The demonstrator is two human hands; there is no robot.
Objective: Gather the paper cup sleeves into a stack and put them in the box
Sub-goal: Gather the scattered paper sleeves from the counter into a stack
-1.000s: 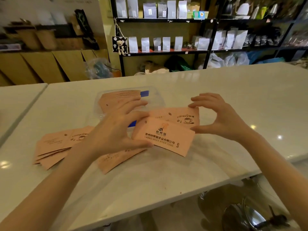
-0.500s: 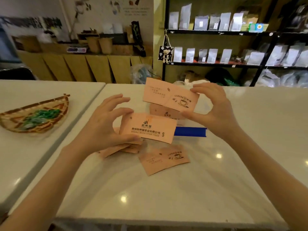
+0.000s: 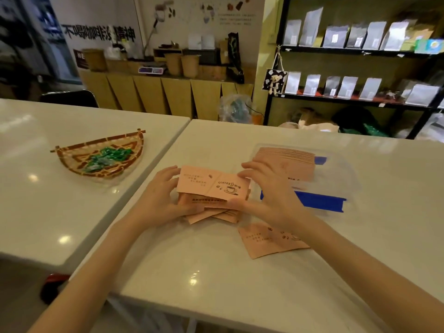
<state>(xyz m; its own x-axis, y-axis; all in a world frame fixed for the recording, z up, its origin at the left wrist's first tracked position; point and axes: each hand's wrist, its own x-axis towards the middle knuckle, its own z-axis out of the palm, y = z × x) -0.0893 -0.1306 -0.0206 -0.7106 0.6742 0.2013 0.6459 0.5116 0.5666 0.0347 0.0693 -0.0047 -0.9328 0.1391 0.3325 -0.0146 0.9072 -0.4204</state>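
Sleeves (image 3: 212, 186) sit pinched in a small stack between left hand (image 3: 158, 200) and right hand (image 3: 269, 195), fingers gripping its ends beside the clear box (image 3: 341, 169).

Top cup sleeve (image 3: 211, 185), pink paper: right half prints "COFFEE" in dark letters over a line drawing of a steaming cup on a saucer; left half has a few short lines of small script, too small to read. Sleeve directly beneath it: one line of bold Chinese characters along the exposed edge, illegible. Loose sleeve (image 3: 269, 239) lying on the worktop: small print, blurred. Back wall (image 3: 101, 32): large black Chinese lettering, "不喝咖啡没精神". Dark sign (image 3: 80, 58) below that lettering: white "NE", the rest hidden. Shelf bag labels (image 3: 335, 38): unreadable.
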